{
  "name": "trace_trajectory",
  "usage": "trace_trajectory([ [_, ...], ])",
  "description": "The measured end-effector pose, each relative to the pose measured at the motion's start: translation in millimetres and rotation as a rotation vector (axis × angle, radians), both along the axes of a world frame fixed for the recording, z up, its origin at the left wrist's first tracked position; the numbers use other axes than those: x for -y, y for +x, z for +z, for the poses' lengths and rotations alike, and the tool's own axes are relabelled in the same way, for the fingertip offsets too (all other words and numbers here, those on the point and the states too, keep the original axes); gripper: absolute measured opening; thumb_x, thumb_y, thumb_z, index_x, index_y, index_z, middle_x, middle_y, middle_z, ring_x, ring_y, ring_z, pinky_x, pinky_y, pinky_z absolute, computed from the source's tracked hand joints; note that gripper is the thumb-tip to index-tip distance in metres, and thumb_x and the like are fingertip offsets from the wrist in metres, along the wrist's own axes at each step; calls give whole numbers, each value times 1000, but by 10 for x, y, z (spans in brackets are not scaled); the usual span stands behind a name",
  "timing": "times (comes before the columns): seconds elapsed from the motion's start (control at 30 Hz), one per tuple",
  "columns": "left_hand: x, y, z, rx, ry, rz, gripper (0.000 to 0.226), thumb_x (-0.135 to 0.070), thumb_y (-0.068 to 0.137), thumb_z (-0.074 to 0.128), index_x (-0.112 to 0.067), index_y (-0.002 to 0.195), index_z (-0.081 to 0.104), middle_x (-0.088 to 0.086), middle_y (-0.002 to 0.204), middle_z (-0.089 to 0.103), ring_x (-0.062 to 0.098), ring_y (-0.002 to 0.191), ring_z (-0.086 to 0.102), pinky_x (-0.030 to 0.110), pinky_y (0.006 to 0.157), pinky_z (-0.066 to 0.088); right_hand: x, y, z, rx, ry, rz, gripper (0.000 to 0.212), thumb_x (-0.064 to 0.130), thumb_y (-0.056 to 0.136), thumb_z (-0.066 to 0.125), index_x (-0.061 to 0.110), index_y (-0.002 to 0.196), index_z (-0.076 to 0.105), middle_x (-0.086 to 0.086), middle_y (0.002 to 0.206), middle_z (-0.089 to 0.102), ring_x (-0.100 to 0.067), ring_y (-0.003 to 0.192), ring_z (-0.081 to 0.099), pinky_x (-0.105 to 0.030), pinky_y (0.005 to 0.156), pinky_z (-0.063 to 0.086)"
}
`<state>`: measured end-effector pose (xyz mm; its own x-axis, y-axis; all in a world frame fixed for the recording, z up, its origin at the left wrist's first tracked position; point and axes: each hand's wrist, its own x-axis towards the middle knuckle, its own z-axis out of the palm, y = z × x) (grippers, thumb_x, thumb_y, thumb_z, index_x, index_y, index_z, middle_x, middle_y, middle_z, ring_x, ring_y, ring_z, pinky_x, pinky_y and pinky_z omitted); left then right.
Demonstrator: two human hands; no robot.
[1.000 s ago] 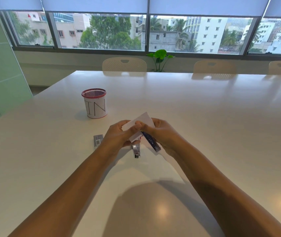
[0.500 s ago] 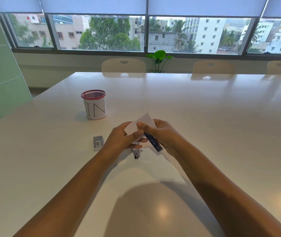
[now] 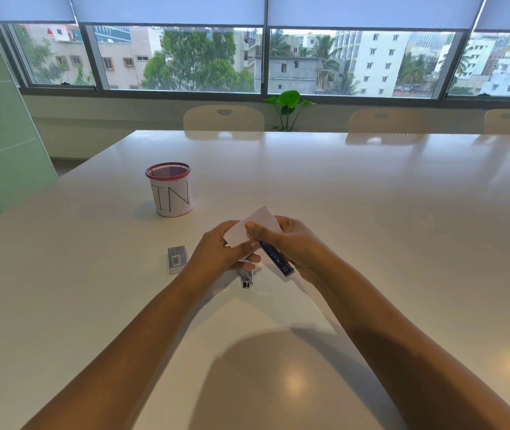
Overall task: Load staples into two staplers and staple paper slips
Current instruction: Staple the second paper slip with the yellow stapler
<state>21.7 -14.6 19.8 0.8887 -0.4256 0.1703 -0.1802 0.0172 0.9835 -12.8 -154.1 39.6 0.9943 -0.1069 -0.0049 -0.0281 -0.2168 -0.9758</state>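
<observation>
Both hands meet over the middle of the white table point(image 3: 371, 243). My left hand point(image 3: 219, 252) pinches a white paper slip point(image 3: 255, 226) from the left. My right hand point(image 3: 294, 243) grips a dark blue stapler point(image 3: 277, 259), its thumb pressing on the slip where the stapler's front end is hidden. A second, silver stapler point(image 3: 246, 279) lies on the table just below my left hand, partly covered by it. A small grey staple box point(image 3: 177, 259) lies flat to the left of my left hand.
A white cup with a red mesh rim marked "IN" point(image 3: 171, 190) stands at the back left. Several cream chairs point(image 3: 224, 119) line the far table edge, with a green plant point(image 3: 289, 107) behind them by the window. A green wall is at the left.
The hands, slip and blue stapler stay almost where they were. My right thumb has shifted a little on the slip. The view has tilted slightly.
</observation>
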Motion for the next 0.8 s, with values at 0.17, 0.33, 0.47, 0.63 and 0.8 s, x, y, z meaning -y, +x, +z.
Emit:
trace_trajectory([
  [0.17, -8, 11, -9, 16, 4, 29, 25, -15, 82, 62, -25, 103, 52, -3, 92, 63, 9, 65, 69, 20, 59, 57, 7, 4, 6, -6, -1, -17, 37, 47, 80, 63, 19, 105, 60, -2, 98, 66, -20, 85, 61, -21, 68, 50],
  [0.33, -7, 50, -48, 11, 30, 114, 32, -19, 81, 64, -20, 110, 51, 7, 105, 59, 16, 77, 67, 29, 69, 59, 2, 7, -5, -68, 15, 3, 48, 49, 76, 67, 14, 108, 62, -9, 103, 68, -25, 95, 63, -24, 69, 49],
  [0.47, -29, 79, -26, -15, -14, 156, 29, -17, 83, 62, -19, 110, 50, 6, 102, 60, 20, 77, 66, 25, 64, 58, 25, 19, 11, -99, 30, -5, 40, 49, 78, 65, 15, 99, 61, -3, 91, 65, -18, 85, 60, -27, 73, 48],
  [0.63, -42, 58, -17, -41, -33, 149, 21, -18, 85, 60, -23, 104, 52, -6, 87, 62, 14, 74, 65, 20, 58, 56, 101, 10, 36, -41, 59, -159, 38, 50, 77, 64, 15, 90, 56, 0, 82, 61, -16, 75, 58, -22, 64, 48],
  [0.8, -59, 57, -13, -28, -35, 144, 15, -17, 86, 60, -24, 99, 55, -6, 84, 65, 4, 60, 67, 21, 56, 56, 251, 49, 29, 31, -182, -405, 48, 55, 72, 70, 13, 91, 55, -1, 79, 58, -19, 75, 56, -26, 58, 41],
])
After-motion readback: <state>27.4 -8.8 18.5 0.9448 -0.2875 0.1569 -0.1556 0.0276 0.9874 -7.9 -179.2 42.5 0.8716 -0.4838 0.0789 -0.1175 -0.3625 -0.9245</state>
